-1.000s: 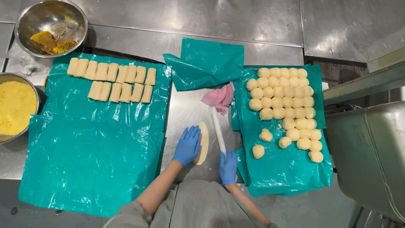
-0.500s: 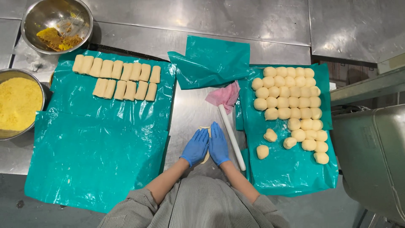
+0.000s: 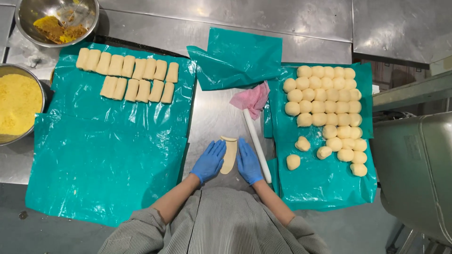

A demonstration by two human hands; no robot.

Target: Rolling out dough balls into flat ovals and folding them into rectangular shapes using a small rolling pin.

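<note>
Dough strip (image 3: 230,154) lies lengthwise away from the body, between the left hand (image 3: 210,160) and right hand (image 3: 248,161); both flat, open, flanking it equally near the steel table's (image 3: 212,117) front edge.

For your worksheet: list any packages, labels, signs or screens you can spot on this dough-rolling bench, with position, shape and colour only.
No boxes, signs or screens in view.
Faint label: on the steel container at right, a small pale rectangle, too blurred to describe further.
Crumpled teal plastic bag: top centre of the bench, loose and wrinkled, with no marking visible on it.
</note>
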